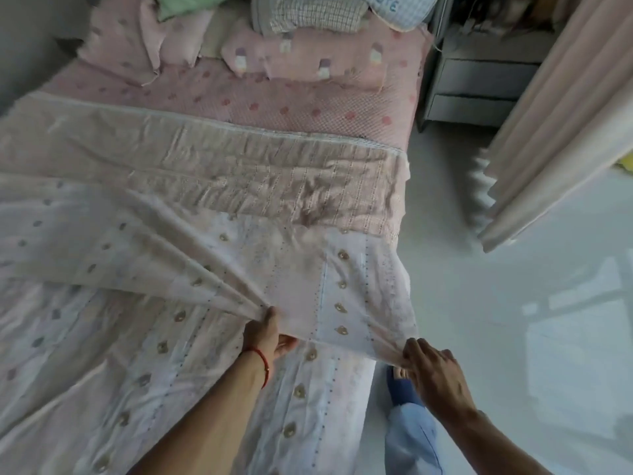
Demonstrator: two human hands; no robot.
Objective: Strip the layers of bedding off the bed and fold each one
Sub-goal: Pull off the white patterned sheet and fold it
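A pale pink sheet (pixel 144 269) printed with small brown shapes covers the near half of the bed. Its folded-back part is pulled taut toward me. My left hand (pixel 265 334) pinches a bunched fold of this sheet near the bed's middle. My right hand (pixel 433 371) grips the sheet's corner at the bed's right edge, over the floor. Beyond it lies a beige ribbed blanket (pixel 239 166) with a white trim. A pink dotted quilted cover (pixel 274 101) shows farther up, below the pillows (pixel 301 56).
A grey nightstand (pixel 479 87) stands right of the bed's head. Pink curtains (pixel 555 114) hang at the right. Pale floor (pixel 513 303) runs along the bed's right side. My foot in a blue slipper (pixel 402 389) stands by the bed edge. Checked cushions (pixel 308 12) are piled at the head.
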